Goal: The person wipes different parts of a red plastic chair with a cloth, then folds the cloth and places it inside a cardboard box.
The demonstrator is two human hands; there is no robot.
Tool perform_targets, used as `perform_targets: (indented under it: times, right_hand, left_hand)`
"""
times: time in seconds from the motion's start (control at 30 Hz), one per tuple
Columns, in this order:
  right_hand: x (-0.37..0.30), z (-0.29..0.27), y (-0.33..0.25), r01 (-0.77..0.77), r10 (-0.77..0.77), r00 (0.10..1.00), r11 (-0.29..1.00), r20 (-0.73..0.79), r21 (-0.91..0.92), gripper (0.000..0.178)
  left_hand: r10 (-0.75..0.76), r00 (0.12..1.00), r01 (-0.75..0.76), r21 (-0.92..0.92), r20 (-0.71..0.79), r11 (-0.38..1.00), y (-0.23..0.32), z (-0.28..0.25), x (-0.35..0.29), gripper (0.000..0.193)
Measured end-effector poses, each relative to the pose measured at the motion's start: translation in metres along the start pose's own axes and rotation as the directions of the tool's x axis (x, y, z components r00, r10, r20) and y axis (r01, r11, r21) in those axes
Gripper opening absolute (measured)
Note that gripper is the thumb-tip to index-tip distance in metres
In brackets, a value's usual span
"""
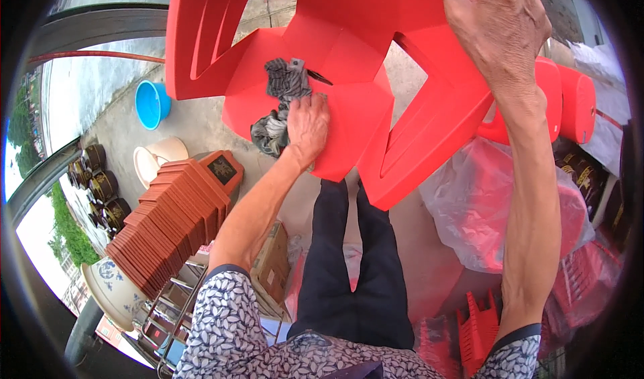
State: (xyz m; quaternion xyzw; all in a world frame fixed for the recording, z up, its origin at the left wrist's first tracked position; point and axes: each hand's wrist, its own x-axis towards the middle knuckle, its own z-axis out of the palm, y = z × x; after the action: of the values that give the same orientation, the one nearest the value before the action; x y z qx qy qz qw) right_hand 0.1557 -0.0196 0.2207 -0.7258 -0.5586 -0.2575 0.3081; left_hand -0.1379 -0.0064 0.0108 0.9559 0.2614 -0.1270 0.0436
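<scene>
A red plastic armchair (335, 67) with cut-out sides is in front of me, tilted. My left hand (308, 125) is closed on a crumpled grey patterned rag (287, 84) and presses it against the chair's seat. Part of the rag bunches out beside the wrist, and a thin dark strip lies next to its far end. At the upper right, my right hand (500, 27) grips the chair's edge, its fingertips partly hidden behind the rim.
To the left are a blue basin (153, 104), a cream container (161, 156) and a long stack of brown planters (178, 211). A large patterned pot (111, 288) stands lower left. Plastic-wrapped red goods (483, 198) are at the right, with more red chairs (573, 104) behind.
</scene>
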Motion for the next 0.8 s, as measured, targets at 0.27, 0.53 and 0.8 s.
perform_targets:
  times: [0.27, 0.53, 0.8]
  right_hand:
    - [-0.005, 0.005, 0.005, -0.036, 0.037, 0.999, 0.999, 0.026, -0.022, 0.077]
    - [0.006, -0.005, -0.001, -0.054, 0.046, 0.996, 0.994, 0.082, 0.098, 0.076]
    - [0.005, -0.005, 0.006, 0.025, -0.027, 0.998, 0.999, 0.063, 0.034, 0.079]
  left_hand:
    - [0.068, 0.965, -0.116, -0.18, -0.254, 0.977, -0.049, 0.002, 0.009, 0.044]
    - [-0.468, 0.82, 0.469, -0.08, -0.328, 0.879, 0.023, 0.035, 0.075, 0.027]
    - [0.292, 0.945, -0.326, -0.423, -0.144, 0.845, 0.058, 0.009, 0.003, 0.04]
